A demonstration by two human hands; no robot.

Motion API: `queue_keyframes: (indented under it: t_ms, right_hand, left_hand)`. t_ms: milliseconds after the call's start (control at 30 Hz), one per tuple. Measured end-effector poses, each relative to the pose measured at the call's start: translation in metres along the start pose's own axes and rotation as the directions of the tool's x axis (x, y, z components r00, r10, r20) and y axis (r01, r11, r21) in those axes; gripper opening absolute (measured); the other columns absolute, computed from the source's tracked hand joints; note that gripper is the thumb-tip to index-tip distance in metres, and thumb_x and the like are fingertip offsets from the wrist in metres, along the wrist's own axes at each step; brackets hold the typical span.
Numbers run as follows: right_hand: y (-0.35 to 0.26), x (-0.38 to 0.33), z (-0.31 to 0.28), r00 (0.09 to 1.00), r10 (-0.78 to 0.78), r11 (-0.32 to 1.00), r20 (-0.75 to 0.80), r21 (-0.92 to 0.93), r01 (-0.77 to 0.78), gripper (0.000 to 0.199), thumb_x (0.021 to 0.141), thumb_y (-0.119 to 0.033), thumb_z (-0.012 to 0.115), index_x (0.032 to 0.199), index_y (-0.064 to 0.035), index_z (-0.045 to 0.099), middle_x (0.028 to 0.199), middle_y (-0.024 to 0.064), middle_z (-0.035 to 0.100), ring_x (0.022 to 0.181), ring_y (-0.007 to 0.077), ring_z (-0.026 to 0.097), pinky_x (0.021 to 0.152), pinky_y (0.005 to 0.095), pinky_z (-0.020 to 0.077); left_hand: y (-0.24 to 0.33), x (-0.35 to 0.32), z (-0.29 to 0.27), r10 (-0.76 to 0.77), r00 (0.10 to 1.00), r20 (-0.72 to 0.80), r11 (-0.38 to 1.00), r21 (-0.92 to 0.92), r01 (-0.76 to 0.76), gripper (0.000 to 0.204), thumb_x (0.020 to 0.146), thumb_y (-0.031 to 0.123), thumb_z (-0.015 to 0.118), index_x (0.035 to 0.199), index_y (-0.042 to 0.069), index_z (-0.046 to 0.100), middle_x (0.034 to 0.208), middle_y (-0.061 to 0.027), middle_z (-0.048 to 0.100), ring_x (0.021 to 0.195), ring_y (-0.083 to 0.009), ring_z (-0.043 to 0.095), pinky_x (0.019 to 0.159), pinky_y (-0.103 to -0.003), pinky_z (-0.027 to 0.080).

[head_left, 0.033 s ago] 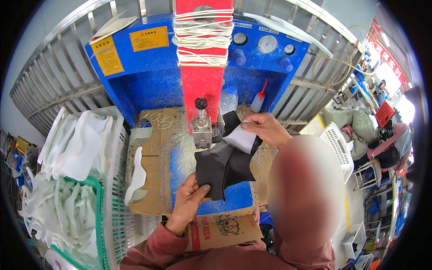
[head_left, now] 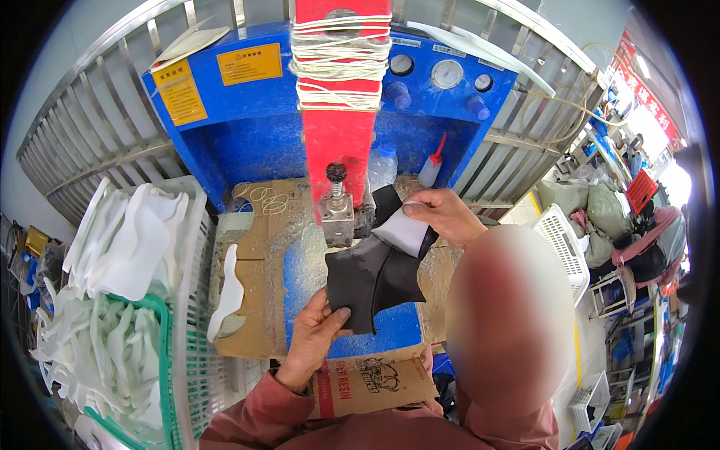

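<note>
1. Left hand pinches the black shoe-upper piece's near edge, keeping it taut over the tabletop;
2. Right hand grips its far end and white lining, beside the red press column.

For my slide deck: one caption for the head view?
Both hands, left hand and right hand, hold a black cut piece at a blue press.

nothing has shifted between the two pictures: the left hand still pinches the black leather piece at its lower corner (thumb on top), and the right hand still presses the white liner against its upper edge.
</note>
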State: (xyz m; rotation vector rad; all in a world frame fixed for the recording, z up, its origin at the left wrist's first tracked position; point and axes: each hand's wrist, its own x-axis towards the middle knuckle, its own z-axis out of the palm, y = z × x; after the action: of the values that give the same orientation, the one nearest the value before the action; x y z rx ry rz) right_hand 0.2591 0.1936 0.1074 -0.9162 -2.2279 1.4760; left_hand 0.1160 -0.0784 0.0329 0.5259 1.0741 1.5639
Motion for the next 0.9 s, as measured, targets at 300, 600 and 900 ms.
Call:
queue_keyframes:
  t_ms: [300,600,900]
  right_hand:
    - [0.013,-0.002,0.004,0.999,-0.025,1.000,-0.030,-0.007,0.025,0.021,0.092,-0.016,0.066,0.102,0.0030,0.068,0.086,-0.0029,0.063,0.080,0.0037,0.053,0.071,0.0229,0.0451]
    - [0.012,-0.008,0.005,0.995,-0.060,0.998,-0.083,0.005,0.061,0.023,0.093,-0.017,0.065,0.103,0.0034,0.068,0.088,-0.0017,0.065,0.081,0.0048,0.055,0.072,0.0240,0.0471]
    - [0.021,-0.008,0.007,0.990,-0.071,0.996,-0.124,0.050,0.077,0.024,0.094,-0.018,0.062,0.105,0.0030,0.068,0.088,0.0001,0.066,0.081,0.0055,0.057,0.072,0.0247,0.0481]
  left_hand:
    - [-0.002,0.000,-0.008,-0.029,0.998,0.047,0.996,0.080,0.026,0.046,0.098,0.004,0.050,0.143,0.012,0.041,0.119,-0.0017,0.063,0.100,-0.0087,0.062,0.079,-0.025,0.055]
    - [-0.001,0.004,-0.014,-0.062,0.994,0.093,0.997,0.058,0.057,0.046,0.101,0.006,0.045,0.145,0.011,0.038,0.127,-0.0026,0.058,0.106,-0.0107,0.059,0.084,-0.027,0.054]
    - [0.000,0.012,-0.019,-0.062,0.992,0.105,0.997,0.059,0.056,0.044,0.101,0.006,0.044,0.144,0.010,0.039,0.127,-0.0029,0.058,0.106,-0.0117,0.060,0.084,-0.028,0.054]
